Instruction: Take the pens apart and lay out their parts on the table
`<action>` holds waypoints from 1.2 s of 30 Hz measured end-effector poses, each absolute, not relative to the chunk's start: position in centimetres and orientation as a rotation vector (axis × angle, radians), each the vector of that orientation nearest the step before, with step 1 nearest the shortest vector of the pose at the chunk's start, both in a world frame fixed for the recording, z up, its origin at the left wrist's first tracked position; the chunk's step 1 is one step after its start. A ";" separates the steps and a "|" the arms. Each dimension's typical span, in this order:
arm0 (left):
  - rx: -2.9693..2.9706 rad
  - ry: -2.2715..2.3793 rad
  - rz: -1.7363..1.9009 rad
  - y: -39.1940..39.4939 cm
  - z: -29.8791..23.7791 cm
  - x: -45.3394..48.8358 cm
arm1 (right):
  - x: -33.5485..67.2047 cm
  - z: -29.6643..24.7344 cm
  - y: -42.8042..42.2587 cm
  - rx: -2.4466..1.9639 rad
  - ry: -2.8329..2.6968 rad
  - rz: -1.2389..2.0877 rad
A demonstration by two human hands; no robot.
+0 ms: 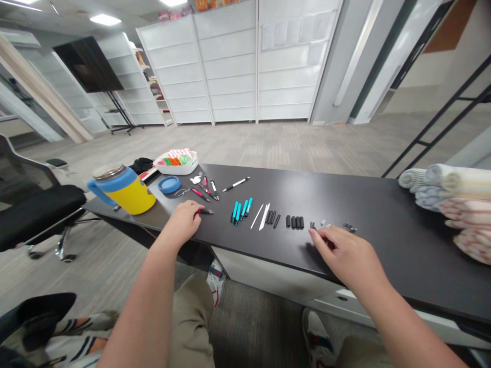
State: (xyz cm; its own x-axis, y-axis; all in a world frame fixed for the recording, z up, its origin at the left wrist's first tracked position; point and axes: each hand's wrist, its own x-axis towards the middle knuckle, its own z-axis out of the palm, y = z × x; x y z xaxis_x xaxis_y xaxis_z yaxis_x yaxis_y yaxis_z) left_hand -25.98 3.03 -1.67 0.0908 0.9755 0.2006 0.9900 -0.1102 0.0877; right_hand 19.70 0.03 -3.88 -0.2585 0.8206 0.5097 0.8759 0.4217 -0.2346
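Observation:
My left hand point(186, 217) rests on the black table point(383, 214) with its fingers closed on a red and black pen point(205, 211). My right hand point(343, 253) hovers at the table's near edge, fingers pinched together beside several small metal pen parts point(317, 224). What the fingers hold, if anything, is hidden. Between the hands lie teal pen barrels point(241, 209), white refill tubes point(263, 215) and short black grips point(294, 222). More small dark parts point(350, 227) lie just beyond the right hand.
A yellow and blue mug point(123, 190), a blue lid point(169, 184), a white tray of coloured items point(177, 161) and assembled pens point(209, 190) sit at the left end. Rolled towels point(452, 197) are stacked at the right. A black office chair point(34, 204) stands left.

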 end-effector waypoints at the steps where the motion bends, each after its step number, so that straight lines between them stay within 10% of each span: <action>1: -2.263 -2.052 -0.315 3.0 -1.8 -26.3 | 19.7 -3.9 0.1 -1.430 -2.112 -0.127; 19: -2.697 -0.988 -0.542 -1.1 -1.6 -8.6 | 17.2 -2.2 -1.1 -1.224 -2.294 0.573; 36: -2.658 -1.047 -0.914 -1.7 -3.0 -6.2 | 18.0 -2.3 -0.6 -1.094 -2.156 0.619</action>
State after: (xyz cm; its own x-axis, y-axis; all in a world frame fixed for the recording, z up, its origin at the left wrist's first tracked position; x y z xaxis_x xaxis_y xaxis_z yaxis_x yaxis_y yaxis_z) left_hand -6.16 -1.67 -3.02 0.5727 0.5725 0.5867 0.6590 -0.7473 0.0859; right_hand 17.99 -0.60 -2.28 -0.4531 0.8305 0.3239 0.5321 0.5435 -0.6492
